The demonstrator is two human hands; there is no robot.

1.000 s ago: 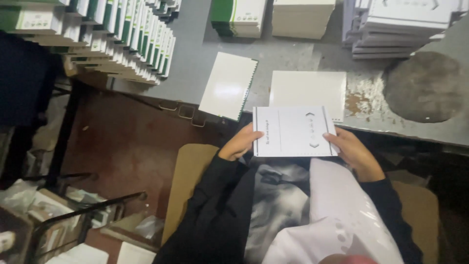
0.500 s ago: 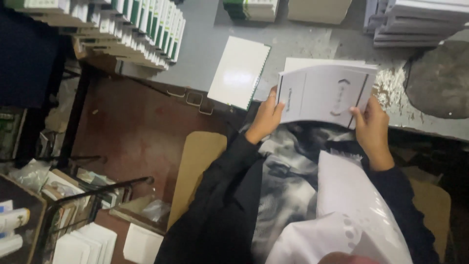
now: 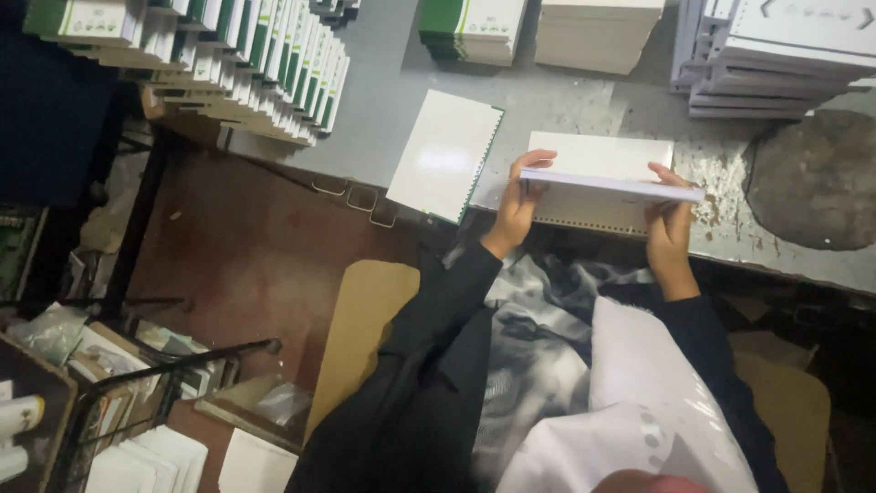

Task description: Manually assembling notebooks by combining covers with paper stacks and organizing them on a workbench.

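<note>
Both hands, left [image 3: 514,203] and right [image 3: 669,219], grip a white card sheet [image 3: 610,185] edge-on above another white sheet [image 3: 598,157], beside a white booklet [image 3: 443,155].

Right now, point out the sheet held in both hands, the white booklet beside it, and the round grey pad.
sheet [image 3: 610,185], head view, front edge.
booklet [image 3: 444,153], head view, cover middle.
pad [image 3: 812,178], head view, centre.

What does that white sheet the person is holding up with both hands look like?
The white sheet looks like thin stiff card, seen nearly edge-on and held about level over the grey table, just above a white pad with punched holes. The left hand grips its left end, the right hand its right end.
</note>
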